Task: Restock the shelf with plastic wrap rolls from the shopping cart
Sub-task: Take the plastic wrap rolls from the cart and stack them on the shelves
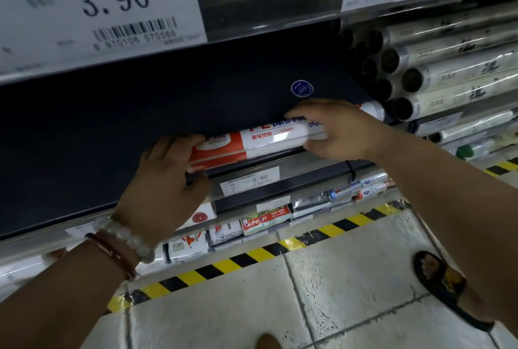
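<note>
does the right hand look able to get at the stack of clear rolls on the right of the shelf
Probably yes, once it lets go. The right hand grips the red-and-white plastic wrap roll, and the stack of clear rolls lies just beyond it on the same shelf, with nothing between.

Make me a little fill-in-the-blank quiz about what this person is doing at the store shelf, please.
1. Both hands hold one red-and-white ____ roll at the dark shelf.
2. The big price tag above reads ____.
3. The left hand's wrist wears ____.
4. The floor tape is striped yellow and ____.

Missing words: plastic wrap; 3.90; bracelets; black
</note>
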